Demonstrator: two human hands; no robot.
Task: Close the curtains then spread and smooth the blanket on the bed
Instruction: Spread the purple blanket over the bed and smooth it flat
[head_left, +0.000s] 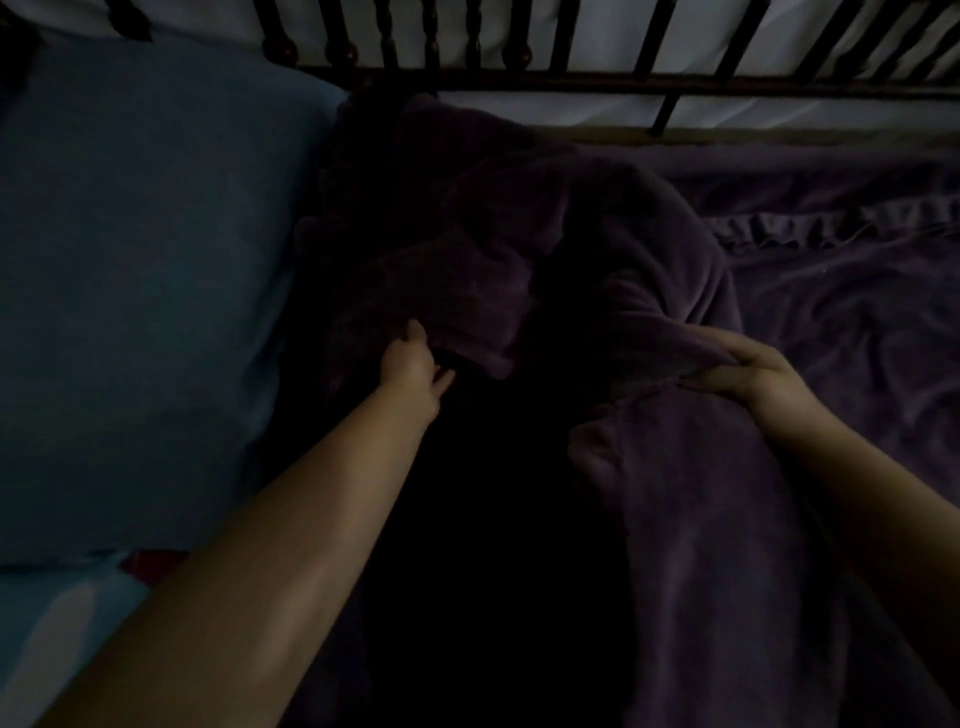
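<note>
The room is dim. A dark purple fleece blanket (613, 249) lies bunched in a heap across the middle of the bed. My left hand (413, 364) grips a fold of it at the heap's left side, thumb on top. My right hand (748, 371) pinches another edge of the blanket at the right, and the cloth hangs down from it toward me. Between the two hands the blanket sags into deep shadow.
A blue pillow (140, 291) fills the left side. A purple sheet (852, 291), wrinkled, covers the mattress at the right. A dark railing with turned spindles (519, 57) runs along the far edge of the bed, with pale cloth behind it.
</note>
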